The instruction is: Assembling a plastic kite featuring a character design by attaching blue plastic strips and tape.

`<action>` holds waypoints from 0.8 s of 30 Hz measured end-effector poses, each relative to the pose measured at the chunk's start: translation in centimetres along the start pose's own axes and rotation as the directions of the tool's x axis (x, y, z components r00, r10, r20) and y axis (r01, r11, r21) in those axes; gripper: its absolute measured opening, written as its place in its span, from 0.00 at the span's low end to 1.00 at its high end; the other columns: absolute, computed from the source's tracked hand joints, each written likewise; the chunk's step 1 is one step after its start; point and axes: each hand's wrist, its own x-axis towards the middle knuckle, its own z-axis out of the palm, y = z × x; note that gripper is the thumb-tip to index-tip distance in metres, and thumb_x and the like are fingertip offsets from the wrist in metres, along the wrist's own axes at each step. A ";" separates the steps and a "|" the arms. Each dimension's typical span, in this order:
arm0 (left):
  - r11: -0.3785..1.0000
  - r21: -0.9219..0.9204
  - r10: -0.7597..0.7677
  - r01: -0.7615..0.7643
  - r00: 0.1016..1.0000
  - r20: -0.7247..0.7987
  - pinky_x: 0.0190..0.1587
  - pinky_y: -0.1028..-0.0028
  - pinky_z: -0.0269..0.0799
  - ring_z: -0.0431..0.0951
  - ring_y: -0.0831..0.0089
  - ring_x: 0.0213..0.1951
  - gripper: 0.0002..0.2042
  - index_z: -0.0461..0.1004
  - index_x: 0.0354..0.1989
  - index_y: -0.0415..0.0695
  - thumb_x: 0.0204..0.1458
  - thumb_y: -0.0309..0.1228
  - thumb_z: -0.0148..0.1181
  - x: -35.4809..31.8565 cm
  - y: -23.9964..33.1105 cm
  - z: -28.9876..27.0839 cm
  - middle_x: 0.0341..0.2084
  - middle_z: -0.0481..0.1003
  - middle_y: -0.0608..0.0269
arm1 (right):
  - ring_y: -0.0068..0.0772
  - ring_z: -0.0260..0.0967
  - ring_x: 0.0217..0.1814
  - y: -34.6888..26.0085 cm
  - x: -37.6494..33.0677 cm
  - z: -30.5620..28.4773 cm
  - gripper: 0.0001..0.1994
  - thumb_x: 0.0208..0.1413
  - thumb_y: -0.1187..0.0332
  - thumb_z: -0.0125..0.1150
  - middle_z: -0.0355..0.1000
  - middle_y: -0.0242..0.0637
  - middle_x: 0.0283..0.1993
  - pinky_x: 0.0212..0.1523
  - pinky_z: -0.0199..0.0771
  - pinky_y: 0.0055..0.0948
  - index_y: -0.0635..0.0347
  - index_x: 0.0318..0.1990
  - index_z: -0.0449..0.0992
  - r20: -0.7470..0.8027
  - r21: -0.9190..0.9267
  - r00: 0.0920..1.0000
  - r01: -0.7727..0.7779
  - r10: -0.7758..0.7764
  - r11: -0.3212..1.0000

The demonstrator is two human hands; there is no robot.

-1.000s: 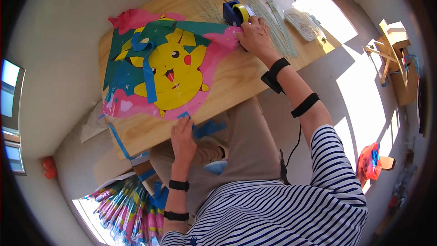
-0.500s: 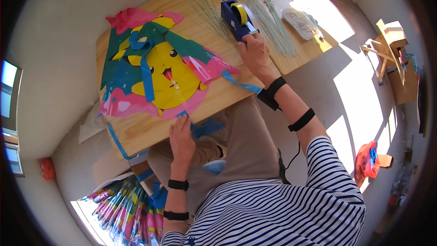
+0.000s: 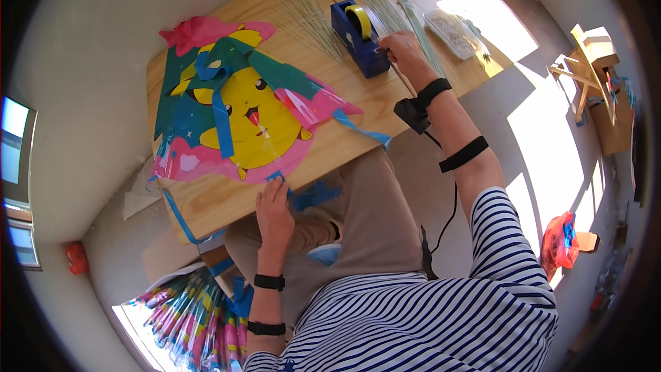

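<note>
- Two bare hands are seen working: at a blue tab (image 3: 275, 176), the printed sheet (image 3: 244, 100) on the wooden table (image 3: 385, 100) is touched by the left hand (image 3: 275, 212), its grip unclear.
- The sheet's folded corner (image 3: 342, 106) is pointed right.
- The tape dispenser (image 3: 365, 56) is slanted, long axis far-left to near-right; near its closer end the right hand (image 3: 407, 55) is positioned, finger closure impossible to tell.

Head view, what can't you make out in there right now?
All in the head view:
- Whether the right hand pinches any tape at the tape dispenser: too small to tell.
- The near end of the blue piece: covered by the left hand.
- Part of the printed sheet's face: hidden by its own folded-over right side.
- The colourful pile's lower end: cut off by the bottom edge.
</note>
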 end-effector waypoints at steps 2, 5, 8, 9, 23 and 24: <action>1.000 -0.015 -0.026 0.027 0.999 0.037 0.65 0.50 0.57 0.66 0.56 0.65 0.19 0.73 0.54 0.39 0.52 0.19 0.54 -0.2 -0.1 0.0 0.60 0.70 0.54 | 0.25 0.66 0.26 0.1 -0.8 -0.5 0.08 0.50 0.69 0.68 0.70 0.34 0.27 0.28 0.67 0.26 0.65 0.29 0.76 0.039 0.110 0.999 -0.005 0.000 0.994; 1.000 -0.021 -0.018 0.018 1.000 0.025 0.65 0.50 0.57 0.66 0.56 0.65 0.20 0.73 0.54 0.39 0.51 0.18 0.54 0.0 -0.1 0.1 0.59 0.70 0.54 | 0.26 0.71 0.30 1.1 -0.7 -1.7 0.08 0.52 0.69 0.67 0.72 0.34 0.29 0.31 0.70 0.26 0.65 0.32 0.77 0.125 0.165 0.990 0.048 -0.070 0.985; 1.000 -0.017 -0.022 0.023 0.999 0.041 0.65 0.50 0.57 0.66 0.56 0.65 0.20 0.73 0.55 0.39 0.50 0.18 0.54 0.1 0.0 -0.1 0.60 0.70 0.54 | 0.28 0.75 0.34 2.0 -1.3 -1.8 0.07 0.54 0.69 0.65 0.74 0.34 0.31 0.36 0.73 0.29 0.65 0.35 0.77 0.105 0.138 0.994 0.027 -0.042 0.990; 1.000 -0.020 -0.023 0.023 0.999 0.042 0.65 0.50 0.57 0.66 0.56 0.65 0.21 0.73 0.55 0.39 0.50 0.18 0.55 0.1 0.0 -0.1 0.60 0.70 0.54 | 0.28 0.76 0.35 2.1 -2.0 -1.4 0.07 0.54 0.69 0.64 0.74 0.34 0.32 0.37 0.74 0.30 0.65 0.36 0.77 0.080 0.127 0.997 0.001 -0.011 0.992; 0.999 -0.025 -0.037 0.038 0.998 0.055 0.67 0.51 0.56 0.65 0.57 0.66 0.22 0.73 0.56 0.39 0.49 0.18 0.57 0.0 -0.1 0.1 0.61 0.69 0.54 | 0.40 0.75 0.39 8.1 -5.3 -2.0 0.12 0.59 0.67 0.63 0.73 0.39 0.36 0.50 0.78 0.49 0.63 0.47 0.74 0.327 0.801 0.917 -0.397 0.227 0.449; 0.999 -0.026 -0.036 0.037 0.998 0.056 0.67 0.51 0.55 0.65 0.57 0.66 0.22 0.73 0.56 0.40 0.49 0.18 0.57 0.1 -0.1 0.1 0.61 0.69 0.55 | 0.40 0.75 0.39 8.4 -5.3 -2.1 0.12 0.59 0.67 0.63 0.73 0.39 0.37 0.50 0.77 0.49 0.62 0.47 0.74 0.313 0.806 0.914 -0.399 0.259 0.437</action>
